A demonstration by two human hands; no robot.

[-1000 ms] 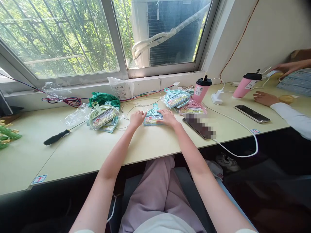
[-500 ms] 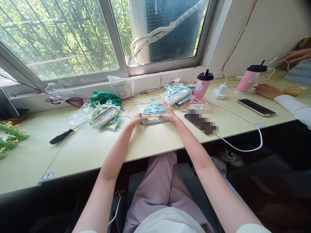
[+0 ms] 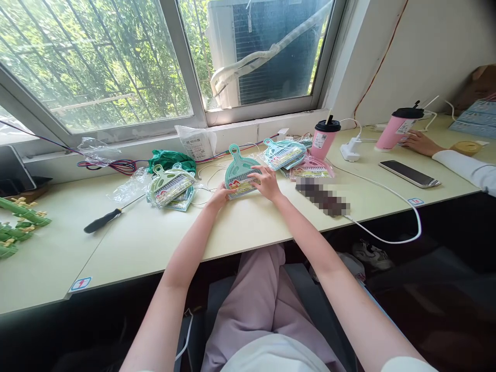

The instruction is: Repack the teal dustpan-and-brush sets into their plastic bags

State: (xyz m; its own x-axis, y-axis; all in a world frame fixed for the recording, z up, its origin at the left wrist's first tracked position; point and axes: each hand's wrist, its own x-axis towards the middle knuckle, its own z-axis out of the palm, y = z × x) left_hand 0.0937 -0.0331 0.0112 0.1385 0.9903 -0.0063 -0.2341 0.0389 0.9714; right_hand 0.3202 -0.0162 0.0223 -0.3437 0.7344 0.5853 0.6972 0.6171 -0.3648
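Note:
A teal mini dustpan-and-brush set in clear wrapping is tilted up off the pale desk, its handle pointing up. My left hand grips its lower left edge. My right hand is closed on its right side, fingers over the label. A pile of similar sets lies to the left. Another pile, teal over pink, lies to the right.
A black-handled screwdriver lies at left, green plastic pieces at the far left. Two pink cups, a charger cable, two phones and a co-worker's hand are at right. Wires run under the window.
The teal set lay flat under both hands; now both hands have tipped it upright with the handle up. The co-worker's far hand has left the view.

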